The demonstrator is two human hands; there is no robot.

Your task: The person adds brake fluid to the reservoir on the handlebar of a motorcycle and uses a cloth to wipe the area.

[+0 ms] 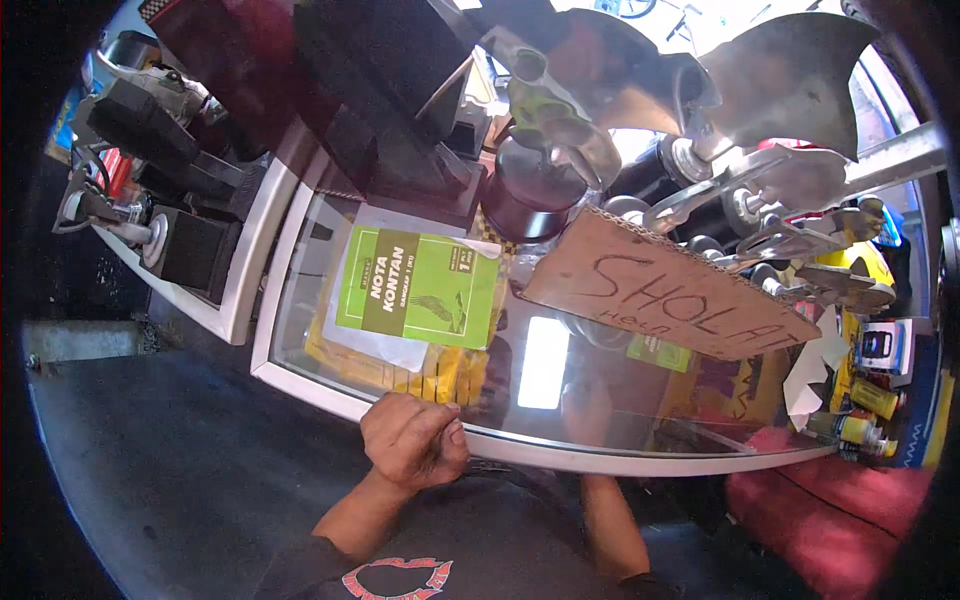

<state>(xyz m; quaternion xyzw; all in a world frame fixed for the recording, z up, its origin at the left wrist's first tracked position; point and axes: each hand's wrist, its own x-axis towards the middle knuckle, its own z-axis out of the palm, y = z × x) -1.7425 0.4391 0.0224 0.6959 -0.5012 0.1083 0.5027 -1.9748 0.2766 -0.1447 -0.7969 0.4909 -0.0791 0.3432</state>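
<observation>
My left hand (415,440) is closed in a fist at the white-framed front edge of a glass-topped counter (300,388). Whatever lies inside the curled fingers, if anything, is hidden. Just beyond it on the glass lies a green receipt pad (420,288), on top of white paper. My right forearm (612,525) reaches up to the counter's front edge, to the right of the left hand. Past that edge a faint skin-coloured shape shows in the glass; I cannot make out the right hand's fingers, nor whether they hold anything.
A hand-lettered cardboard sign (665,285) leans on the counter at right. Behind it stand several metal propellers (790,85) on dark bases. A dark round container (533,190) is near the pad. Yellow bottles (875,398) stand at far right, above a red cover (820,510).
</observation>
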